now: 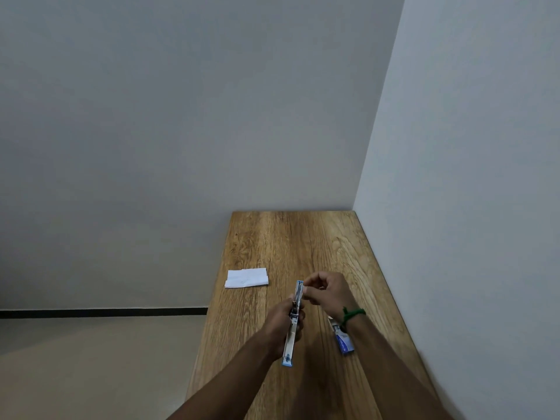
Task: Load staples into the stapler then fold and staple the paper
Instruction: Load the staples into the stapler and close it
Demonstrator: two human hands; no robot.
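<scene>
Wood-grain table point(303, 237) set into a plain grey wall corner; stapler held above it.

Your left hand point(280, 324) is wrapped around the middle of the long, narrow, white-and-blue stapler point(293, 322), swung fully open. Your right hand point(325, 291), just right of the stapler's far end, has its fingertips pinched together there; whether staples sit between them is too small to tell. A folded white paper point(247, 278) lies flat, left of the stapler. A small blue-and-white box point(344, 342) lies right of it.
</scene>
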